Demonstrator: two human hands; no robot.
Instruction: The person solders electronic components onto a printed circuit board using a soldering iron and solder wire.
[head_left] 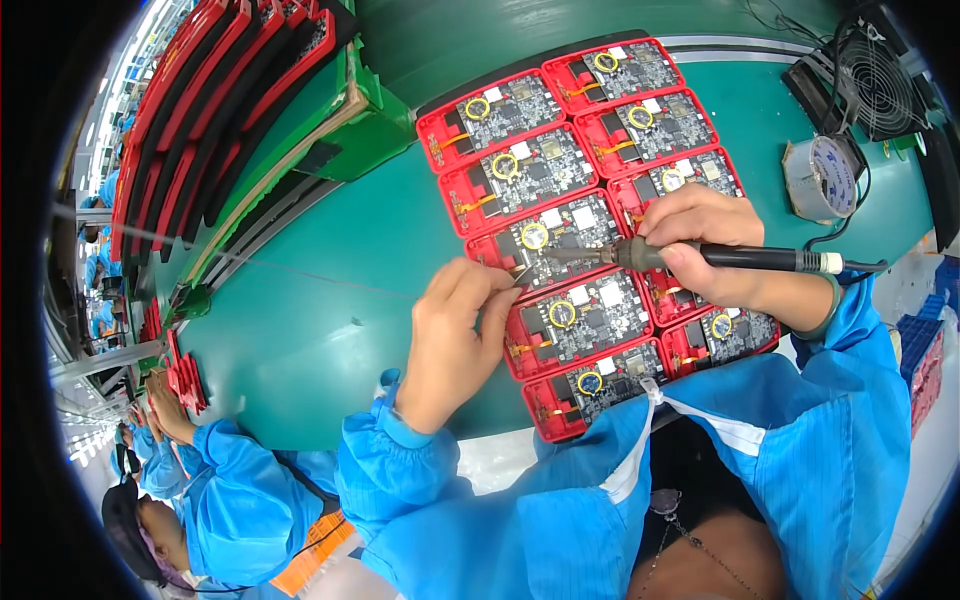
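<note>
My right hand grips a soldering iron with a black handle, its tip pointing left over a circuit board in a red case. Between thumb and fingertips, my left hand pinches a thin solder wire at the left edge of that same board. The iron's tip and the wire's end are close together, below a yellow-ringed round part; whether they touch I cannot tell. Several more red cases with like boards lie in two columns around my hands.
A roll of tape and a black fan stand at the right, with the iron's cord beside them. At upper left, red and black trays lean by a green box. Another person in blue sits at lower left.
</note>
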